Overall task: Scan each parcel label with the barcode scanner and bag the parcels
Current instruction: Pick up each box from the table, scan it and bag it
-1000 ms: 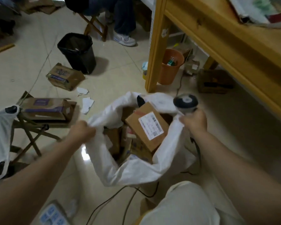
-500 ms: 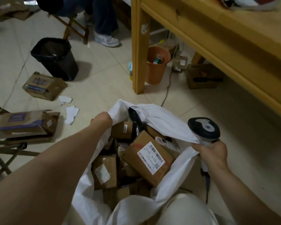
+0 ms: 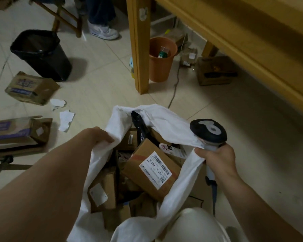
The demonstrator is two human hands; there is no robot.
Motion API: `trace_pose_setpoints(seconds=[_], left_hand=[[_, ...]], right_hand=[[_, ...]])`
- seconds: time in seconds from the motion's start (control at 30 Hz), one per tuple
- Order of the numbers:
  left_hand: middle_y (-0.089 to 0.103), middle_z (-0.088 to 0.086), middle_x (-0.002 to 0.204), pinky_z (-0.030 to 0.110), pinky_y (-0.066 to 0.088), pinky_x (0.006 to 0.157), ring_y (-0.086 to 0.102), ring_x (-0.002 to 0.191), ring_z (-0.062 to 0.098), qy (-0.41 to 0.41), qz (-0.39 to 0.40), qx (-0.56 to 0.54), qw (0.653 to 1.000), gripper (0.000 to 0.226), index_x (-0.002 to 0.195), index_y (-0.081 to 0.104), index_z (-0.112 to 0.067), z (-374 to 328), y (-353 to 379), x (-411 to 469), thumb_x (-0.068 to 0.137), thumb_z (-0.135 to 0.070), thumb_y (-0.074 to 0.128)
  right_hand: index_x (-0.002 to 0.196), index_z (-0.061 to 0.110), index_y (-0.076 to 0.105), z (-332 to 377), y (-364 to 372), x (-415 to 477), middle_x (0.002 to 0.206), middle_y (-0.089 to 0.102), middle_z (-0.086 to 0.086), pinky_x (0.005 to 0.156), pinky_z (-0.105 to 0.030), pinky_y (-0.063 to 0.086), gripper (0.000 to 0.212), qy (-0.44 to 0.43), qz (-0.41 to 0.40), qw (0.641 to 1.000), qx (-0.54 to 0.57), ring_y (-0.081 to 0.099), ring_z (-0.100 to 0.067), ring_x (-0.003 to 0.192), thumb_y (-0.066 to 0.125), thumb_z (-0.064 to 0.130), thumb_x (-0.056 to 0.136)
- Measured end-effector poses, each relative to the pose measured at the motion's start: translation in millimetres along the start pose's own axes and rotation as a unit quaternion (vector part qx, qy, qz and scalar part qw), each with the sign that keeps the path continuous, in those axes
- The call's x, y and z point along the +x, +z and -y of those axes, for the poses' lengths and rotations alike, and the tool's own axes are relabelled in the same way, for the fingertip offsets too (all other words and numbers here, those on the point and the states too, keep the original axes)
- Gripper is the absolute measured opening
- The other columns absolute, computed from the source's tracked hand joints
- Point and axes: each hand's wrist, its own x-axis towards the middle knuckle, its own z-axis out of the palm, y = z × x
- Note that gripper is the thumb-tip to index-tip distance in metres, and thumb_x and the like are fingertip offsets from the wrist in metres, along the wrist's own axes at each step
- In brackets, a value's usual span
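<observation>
A white bag [image 3: 166,119] stands open on the floor in front of me, holding several cardboard parcels. The top parcel [image 3: 147,165] lies tilted with its white barcode label [image 3: 156,167] facing up. A black pouch [image 3: 140,128] sticks up behind it. My left hand [image 3: 99,136] grips the bag's left rim. My right hand [image 3: 216,157] holds the black and grey barcode scanner [image 3: 208,131] by its handle and also pinches the bag's right rim.
A wooden table leg [image 3: 138,44] stands beyond the bag, the tabletop [image 3: 252,32] overhanging at right. An orange bin [image 3: 162,58], a black bin [image 3: 40,53], loose cardboard boxes [image 3: 31,88] and paper scraps [image 3: 65,117] lie on the tiled floor. A person's shoe [image 3: 103,31] is at the back.
The view has dropped closer over the bag. Both hands have pulled the rim wider apart, and more parcels show inside. The scanner stays in my right hand.
</observation>
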Motion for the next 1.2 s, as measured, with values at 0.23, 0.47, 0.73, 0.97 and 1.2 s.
trace_pose_setpoints(seconds=[0.23, 0.47, 0.73, 0.97, 1.2], left_hand=[[0.061, 0.021, 0.118, 0.039, 0.046, 0.091, 0.058, 0.109, 0.039, 0.116, -0.355, -0.146, 0.916, 0.030, 0.116, 0.062, -0.005, -46, -95, -45, 0.091, -0.018, 0.051], [0.041, 0.025, 0.135, 0.049, 0.030, 0.104, 0.040, 0.125, 0.041, 0.031, -0.442, -0.006, 0.897, 0.041, 0.133, 0.043, -0.003, -30, -95, -58, 0.093, -0.008, 0.049], [0.047, 0.014, 0.143, 0.040, 0.037, 0.105, 0.047, 0.128, 0.028, 0.362, -0.206, 0.169, 0.893, 0.043, 0.141, 0.045, -0.014, -95, 5, -79, 0.098, -0.007, 0.043], [0.006, 0.008, 0.161, 0.049, 0.027, 0.112, 0.008, 0.148, 0.029, 0.415, -0.029, 0.450, 0.791, 0.108, 0.153, -0.005, -0.032, -165, 64, -86, 0.081, -0.004, 0.071], [0.054, 0.015, 0.127, 0.041, 0.046, 0.096, 0.052, 0.115, 0.031, 0.459, -0.223, 0.386, 0.769, 0.029, 0.124, 0.057, -0.009, -230, 26, -93, 0.097, -0.014, 0.047]], right_hand=[[0.113, -0.001, 0.063, 11, -2, 3, 0.104, 0.065, -0.010, 0.089, -0.039, 0.050, 0.038, -0.024, -0.045, 0.999, -0.008, 0.062, -0.029, 0.098, 0.074, 0.001, 0.077], [0.116, 0.001, 0.058, 16, 3, -10, 0.111, 0.063, -0.011, 0.085, -0.034, 0.047, 0.043, -0.021, -0.042, 0.999, 0.004, 0.060, -0.029, 0.101, 0.075, 0.003, 0.076], [0.112, 0.007, 0.061, 11, 14, -31, 0.096, 0.059, -0.001, 0.082, -0.028, 0.043, 0.037, -0.055, -0.016, 0.998, 0.030, 0.057, -0.019, 0.095, 0.074, 0.001, 0.078], [0.099, 0.020, 0.058, -3, -8, -27, 0.082, 0.056, 0.019, 0.066, -0.007, 0.042, 0.035, -0.061, 0.012, 0.995, 0.074, 0.054, 0.005, 0.076, 0.073, -0.004, 0.078], [0.115, 0.012, 0.061, 3, -7, -13, 0.096, 0.057, 0.009, 0.075, -0.012, 0.045, 0.042, -0.067, 0.005, 0.995, 0.067, 0.057, -0.004, 0.094, 0.075, 0.001, 0.078]])
